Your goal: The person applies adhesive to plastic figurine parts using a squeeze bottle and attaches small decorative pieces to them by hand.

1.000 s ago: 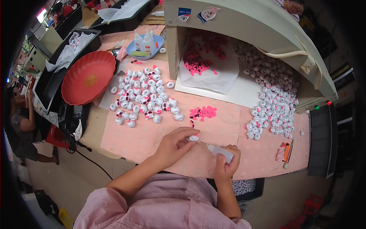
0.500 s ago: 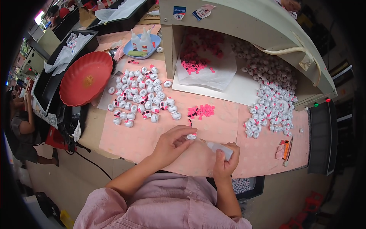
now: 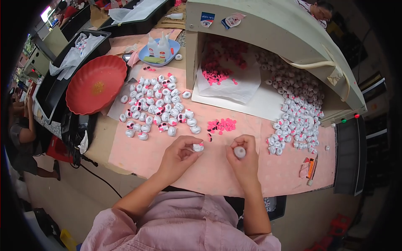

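Observation:
My left hand [image 3: 178,158] pinches a small white rounded plastic piece [image 3: 198,147] with a bit of pink on top, between thumb and fingertips. To the right, my right hand [image 3: 246,161] is wrapped round a small whitish squeeze bottle [image 3: 240,152]. The bottle's round end faces me, and its nozzle is hidden. Just beyond my hands lies a small heap of flat pink and black pieces [image 3: 225,125]. Farther left spreads a group of similar white pieces [image 3: 159,102], some bearing pink and black parts.
A machine housing [image 3: 268,25] arches over the back right. White pieces [image 3: 297,121] spill from beneath it, near pink pieces on white paper [image 3: 230,90]. At left are a red fluted dish [image 3: 96,85] and a blue tray [image 3: 144,51] with bottles. An orange-handled tool [image 3: 311,168] lies far right.
My left hand has shifted slightly left with the white piece. The bottle in my right hand has swung from pointing at that piece to end-on, and the two are now apart.

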### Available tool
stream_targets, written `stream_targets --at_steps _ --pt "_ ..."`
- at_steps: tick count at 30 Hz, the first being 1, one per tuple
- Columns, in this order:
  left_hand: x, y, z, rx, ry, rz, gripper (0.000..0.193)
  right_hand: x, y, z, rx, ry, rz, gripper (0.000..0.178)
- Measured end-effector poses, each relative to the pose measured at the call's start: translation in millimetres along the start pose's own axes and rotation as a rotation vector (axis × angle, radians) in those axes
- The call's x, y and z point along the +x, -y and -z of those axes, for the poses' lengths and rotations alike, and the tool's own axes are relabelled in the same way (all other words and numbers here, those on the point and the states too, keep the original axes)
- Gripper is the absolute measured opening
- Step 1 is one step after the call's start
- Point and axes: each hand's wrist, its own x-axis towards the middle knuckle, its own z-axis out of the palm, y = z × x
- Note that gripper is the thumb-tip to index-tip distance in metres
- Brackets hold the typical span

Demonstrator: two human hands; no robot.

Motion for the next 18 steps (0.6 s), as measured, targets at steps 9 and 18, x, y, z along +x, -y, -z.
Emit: stream_targets --at_steps 9,18 --pt "2.6 1.4 3.2 -0.140 -0.010 -0.021 0.041 34.9 0.7 -12.9 -0.468 0.048 0.483 0.013" --pt "2.8 -5.2 1.2 0.027 0.066 -0.103 0.042 -20.8 13.5 -11.2 0.496 0.244 -0.323 0.012"
